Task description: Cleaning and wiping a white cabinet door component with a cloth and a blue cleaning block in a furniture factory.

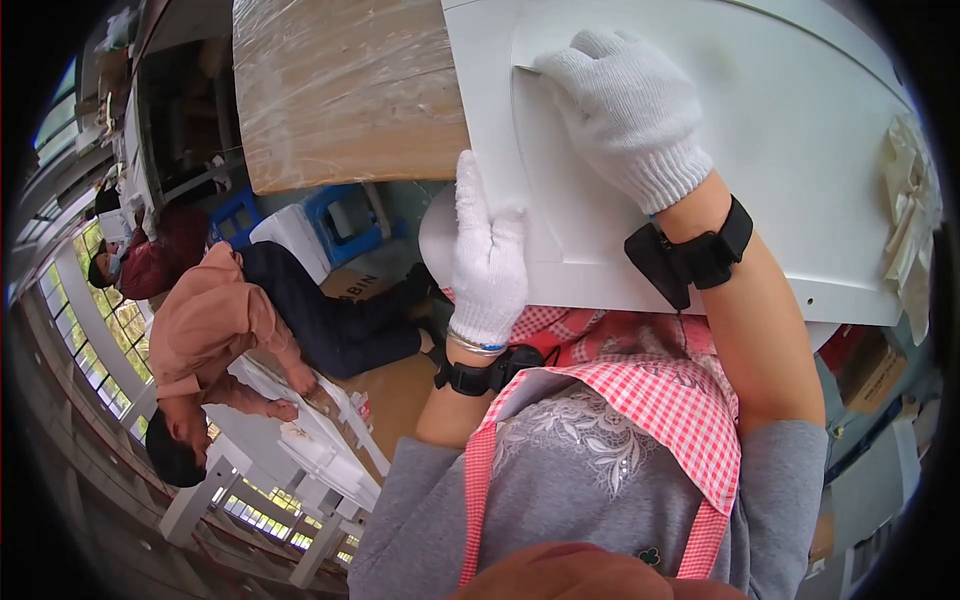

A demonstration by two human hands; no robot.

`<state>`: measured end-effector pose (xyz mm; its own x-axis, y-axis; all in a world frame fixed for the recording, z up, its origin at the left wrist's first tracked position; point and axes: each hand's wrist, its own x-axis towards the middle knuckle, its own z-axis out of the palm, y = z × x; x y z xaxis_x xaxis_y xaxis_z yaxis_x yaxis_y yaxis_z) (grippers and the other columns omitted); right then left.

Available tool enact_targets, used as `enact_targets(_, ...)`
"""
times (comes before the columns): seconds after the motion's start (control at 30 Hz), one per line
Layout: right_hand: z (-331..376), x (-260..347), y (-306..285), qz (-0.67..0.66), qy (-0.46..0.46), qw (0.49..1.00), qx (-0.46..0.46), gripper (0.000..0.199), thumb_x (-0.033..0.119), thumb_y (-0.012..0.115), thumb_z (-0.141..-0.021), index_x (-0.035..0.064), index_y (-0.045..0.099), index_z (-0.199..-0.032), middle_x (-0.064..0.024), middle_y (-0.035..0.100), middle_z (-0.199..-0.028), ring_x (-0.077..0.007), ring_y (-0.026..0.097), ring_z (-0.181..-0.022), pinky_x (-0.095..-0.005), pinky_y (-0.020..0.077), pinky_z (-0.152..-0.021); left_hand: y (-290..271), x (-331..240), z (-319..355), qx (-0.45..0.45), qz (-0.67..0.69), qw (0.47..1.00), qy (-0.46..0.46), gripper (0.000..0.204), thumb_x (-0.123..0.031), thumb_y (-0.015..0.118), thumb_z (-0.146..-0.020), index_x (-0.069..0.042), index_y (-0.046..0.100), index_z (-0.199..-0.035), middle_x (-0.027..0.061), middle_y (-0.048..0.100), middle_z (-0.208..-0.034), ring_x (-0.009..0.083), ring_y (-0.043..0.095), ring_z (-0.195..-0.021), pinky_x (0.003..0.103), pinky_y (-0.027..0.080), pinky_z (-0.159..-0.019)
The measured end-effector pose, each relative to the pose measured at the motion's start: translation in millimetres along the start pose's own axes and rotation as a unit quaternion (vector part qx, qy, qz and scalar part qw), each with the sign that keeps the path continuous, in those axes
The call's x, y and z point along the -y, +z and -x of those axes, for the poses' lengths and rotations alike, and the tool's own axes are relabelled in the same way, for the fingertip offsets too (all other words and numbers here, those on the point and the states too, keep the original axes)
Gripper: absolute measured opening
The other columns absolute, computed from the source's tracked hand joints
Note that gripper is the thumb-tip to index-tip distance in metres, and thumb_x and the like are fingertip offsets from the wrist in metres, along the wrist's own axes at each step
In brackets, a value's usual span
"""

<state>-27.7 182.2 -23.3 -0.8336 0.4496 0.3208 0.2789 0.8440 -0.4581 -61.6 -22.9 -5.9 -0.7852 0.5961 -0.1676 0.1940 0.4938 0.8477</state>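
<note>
A large white panel point(760, 130) lies in front of me. My left hand point(488, 255), in a white knitted glove, lies at the panel's left edge with the forefinger stretched along it and the thumb apart. Farther up, my right hand point(630, 115), also gloved, presses on the panel with its fingers curled together. A thin dark line shows beside its fingertips, where a raised strip or seam runs down the panel. Whatever those fingers pinch, if anything, is hidden.
A brown board under clear film point(350, 95) stands beyond the panel's left side. Blue stools point(345, 222) are behind it. At left a co-worker in an orange shirt point(215, 320) bends over white pieces point(320, 450). Crumpled wrapping point(912, 215) hangs at the panel's right end.
</note>
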Motion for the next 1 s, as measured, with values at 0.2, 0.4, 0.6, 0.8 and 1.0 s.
enact_targets(0.2, -3.3, 1.6, 5.6, 0.018, 0.021, 0.999, -0.024, 0.014, 0.019, 0.066, -0.092, 0.0165, 0.075, -0.103, -0.0052, 0.066, -0.089, -0.0283, 0.066, -0.087, -0.0406, 0.0549, -0.071, -1.2, 2.9, -0.6, -0.007, -0.025, 1.0, 0.012, 0.057, -0.006, 0.052, -0.105, 0.007, 0.032, -0.157, 0.0206, 0.053, -0.149, 0.0241, 0.053, -0.133, 0.034, 0.037, -0.114)
enact_targets(0.4, 0.1, -1.4, 5.4, 0.029, -0.017, 0.999, -0.002, 0.015, 0.02, 0.066, -0.092, 0.0168, 0.075, -0.103, -0.0045, 0.066, -0.088, -0.0281, 0.066, -0.087, -0.0408, 0.0546, -0.071, 0.5, 3.8, 0.7, -0.011, 0.0, 1.0, -0.006, 0.057, -0.005, 0.053, -0.104, 0.007, 0.034, -0.156, 0.0199, 0.06, -0.139, 0.0216, 0.059, -0.122, 0.032, 0.043, -0.108)
enact_targets(0.6, -2.1, 0.5, 5.0, 0.025, 0.008, 1.0, -0.013, 0.015, 0.019, 0.067, -0.092, 0.0179, 0.075, -0.104, -0.0038, 0.066, -0.087, -0.0277, 0.066, -0.086, -0.0397, 0.0546, -0.07, -0.5, 3.5, 0.2, -0.006, 0.005, 1.0, -0.009, 0.057, -0.005, 0.054, -0.103, 0.007, 0.034, -0.156, 0.0187, 0.061, -0.136, 0.0213, 0.059, -0.119, 0.031, 0.043, -0.107)
enact_targets(0.8, 0.3, 3.5, 0.1, 0.038, -0.015, 0.999, 0.017, 0.015, 0.018, 0.068, -0.092, 0.0184, 0.074, -0.106, -0.0037, 0.065, -0.088, -0.0274, 0.066, -0.086, -0.039, 0.0545, -0.069, -1.2, 5.3, 0.3, -0.009, -0.021, 1.0, 0.007, 0.057, -0.006, 0.054, -0.104, 0.007, 0.033, -0.156, 0.0188, 0.06, -0.137, 0.0219, 0.058, -0.122, 0.032, 0.042, -0.108)
enact_targets(1.0, -1.8, -0.2, 4.4, 0.016, 0.012, 1.0, -0.012, 0.015, 0.018, 0.068, -0.092, 0.0178, 0.074, -0.105, -0.0043, 0.066, -0.089, -0.0277, 0.066, -0.086, -0.0395, 0.0546, -0.069, -1.2, 1.0, -0.2, -0.001, 0.008, 1.0, -0.009, 0.059, -0.009, 0.055, -0.106, 0.007, 0.031, -0.157, 0.0196, 0.056, -0.142, 0.0229, 0.056, -0.126, 0.033, 0.041, -0.11)
